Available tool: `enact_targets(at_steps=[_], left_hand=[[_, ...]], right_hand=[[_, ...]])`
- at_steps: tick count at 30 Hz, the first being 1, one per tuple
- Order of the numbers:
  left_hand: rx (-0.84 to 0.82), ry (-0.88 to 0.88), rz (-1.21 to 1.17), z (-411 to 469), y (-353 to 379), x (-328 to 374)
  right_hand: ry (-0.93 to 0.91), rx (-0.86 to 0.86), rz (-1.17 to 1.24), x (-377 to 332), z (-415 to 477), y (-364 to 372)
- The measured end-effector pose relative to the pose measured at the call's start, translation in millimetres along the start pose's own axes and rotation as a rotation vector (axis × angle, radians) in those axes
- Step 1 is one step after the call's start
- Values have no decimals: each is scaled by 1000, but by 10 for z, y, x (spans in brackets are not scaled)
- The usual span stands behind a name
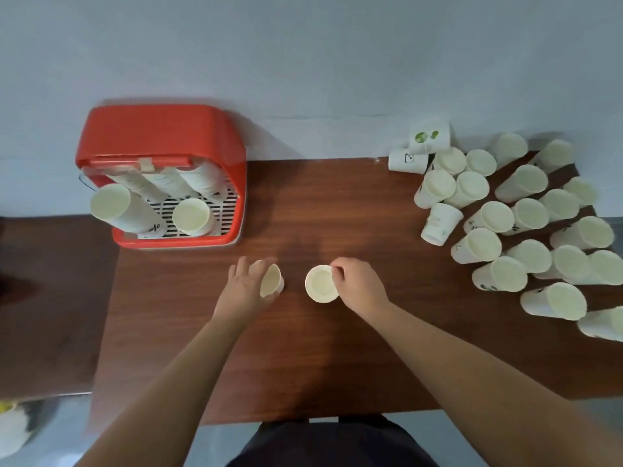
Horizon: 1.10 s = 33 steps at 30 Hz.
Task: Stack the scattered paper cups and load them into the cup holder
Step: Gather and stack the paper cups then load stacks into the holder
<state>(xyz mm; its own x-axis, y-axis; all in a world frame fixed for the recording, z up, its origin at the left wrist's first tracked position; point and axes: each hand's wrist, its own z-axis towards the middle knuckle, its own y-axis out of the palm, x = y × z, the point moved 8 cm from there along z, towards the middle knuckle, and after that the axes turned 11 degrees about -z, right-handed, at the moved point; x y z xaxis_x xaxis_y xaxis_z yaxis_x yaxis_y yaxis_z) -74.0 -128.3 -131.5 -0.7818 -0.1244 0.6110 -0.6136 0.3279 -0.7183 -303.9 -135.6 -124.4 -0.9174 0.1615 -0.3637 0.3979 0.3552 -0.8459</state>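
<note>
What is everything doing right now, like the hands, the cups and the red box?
Left hand: grips a tilted cup.
Right hand: pinches the rim of an upright cup.
Red cup holder: holds leaning stacks of cups.
Loose cups: unstacked, crowded on the table; most upright, a few tipped over.

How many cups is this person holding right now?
2. A tilted cup is in the left hand. An upright cup is pinched at its rim by the right hand. Neither hand seems to hide another.
</note>
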Motion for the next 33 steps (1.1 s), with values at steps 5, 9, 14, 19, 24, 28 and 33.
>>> enact_targets(at_steps=[5, 9, 14, 19, 24, 28, 33], left_hand=[[14, 58, 8, -20, 19, -124], [45, 49, -130, -51, -160, -160], [262, 91, -320, -176, -935, -213], [506, 92, -415, -207, -1851, -315], [479, -4, -269, 143, -2015, -542], [364, -4, -164, 458, -1812, -636], [214, -33, -74, 738, -1579, -837]], right_hand=[[-65, -146, -189, -172, -96, 215], [-123, -132, -318, -350, -76, 271], [-101, -88, -162, -619, -41, 200], [-100, 43, 10, -1053, 59, -44], [-122, 96, 90, -1432, 157, -190], [-120, 172, 125, -1584, 205, -301], [-133, 249, 189, -1833, 370, -467]])
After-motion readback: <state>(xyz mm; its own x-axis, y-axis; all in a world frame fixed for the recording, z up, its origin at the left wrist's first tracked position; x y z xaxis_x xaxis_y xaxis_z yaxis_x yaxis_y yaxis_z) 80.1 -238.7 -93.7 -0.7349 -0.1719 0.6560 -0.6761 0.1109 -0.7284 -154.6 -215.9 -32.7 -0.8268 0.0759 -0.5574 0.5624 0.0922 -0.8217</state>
